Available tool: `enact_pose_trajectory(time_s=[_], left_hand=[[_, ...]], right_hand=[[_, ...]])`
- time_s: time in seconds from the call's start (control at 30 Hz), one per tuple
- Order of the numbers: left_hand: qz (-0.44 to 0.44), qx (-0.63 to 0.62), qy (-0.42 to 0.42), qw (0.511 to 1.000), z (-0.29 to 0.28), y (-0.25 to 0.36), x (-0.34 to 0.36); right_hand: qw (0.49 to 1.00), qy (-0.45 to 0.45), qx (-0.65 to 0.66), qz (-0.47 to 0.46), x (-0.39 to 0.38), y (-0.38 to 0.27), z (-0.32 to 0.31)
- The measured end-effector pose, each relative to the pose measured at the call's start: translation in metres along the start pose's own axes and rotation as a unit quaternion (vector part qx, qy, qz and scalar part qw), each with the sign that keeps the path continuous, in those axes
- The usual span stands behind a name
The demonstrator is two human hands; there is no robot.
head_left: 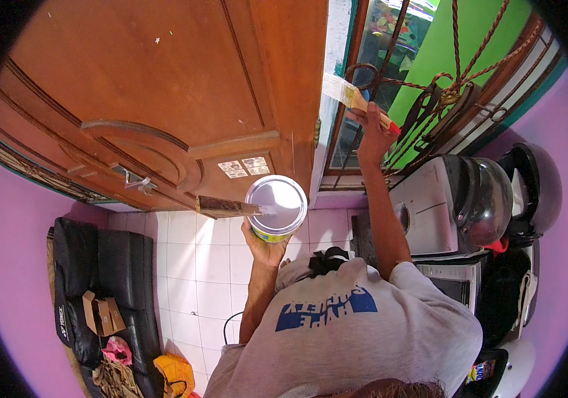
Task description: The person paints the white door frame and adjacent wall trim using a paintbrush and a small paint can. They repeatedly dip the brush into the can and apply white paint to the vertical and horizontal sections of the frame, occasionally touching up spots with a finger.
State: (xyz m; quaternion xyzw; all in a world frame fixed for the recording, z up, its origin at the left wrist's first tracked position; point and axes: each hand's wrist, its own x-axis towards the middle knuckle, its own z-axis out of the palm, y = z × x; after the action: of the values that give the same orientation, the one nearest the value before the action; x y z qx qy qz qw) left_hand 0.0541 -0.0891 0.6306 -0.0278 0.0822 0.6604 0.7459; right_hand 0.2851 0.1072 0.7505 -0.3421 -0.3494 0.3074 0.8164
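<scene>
My left hand (265, 251) is wrapped round the side of an open paint can (290, 229), held in front of my chest. White paint shows inside, and a flat brown wooden stick (227, 207) slants over the left rim with its whitened end in the can. Raised to the right, my right hand (375, 132) grips a paintbrush (358, 101) by its wooden, red-tipped handle. Its white bristles point left, at the pale strip of wall (337, 56) between the door and the window. Whether they touch it I cannot tell.
A brown wooden door (164, 73) stands at the upper left. Twisted metal bars (453, 96) cover the window. Helmets (486, 202) sit beside a light grey boxy appliance (423, 205) on the right. A black sofa (125, 265) holds an open cardboard box (101, 313); an orange bag (174, 375) lies nearby.
</scene>
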Motion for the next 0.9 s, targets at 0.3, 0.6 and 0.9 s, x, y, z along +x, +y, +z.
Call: enact_pose_trajectory(time_s=[0.3,0.6,0.9], left_hand=[[-0.001,-0.007,-0.016,1.000,0.001,0.003,0.001],[0.011,0.037,-0.004,0.999,0.011,0.003,0.000],[0.020,0.036,0.016,0.999,0.013,0.002,-0.003]], right_hand=[[0.997,0.023,0.066,0.025,-0.012,-0.001,-0.013],[0.999,0.004,0.030,0.020,-0.013,0.005,-0.008],[0.998,0.018,0.026,0.046,-0.005,0.006,-0.022]])
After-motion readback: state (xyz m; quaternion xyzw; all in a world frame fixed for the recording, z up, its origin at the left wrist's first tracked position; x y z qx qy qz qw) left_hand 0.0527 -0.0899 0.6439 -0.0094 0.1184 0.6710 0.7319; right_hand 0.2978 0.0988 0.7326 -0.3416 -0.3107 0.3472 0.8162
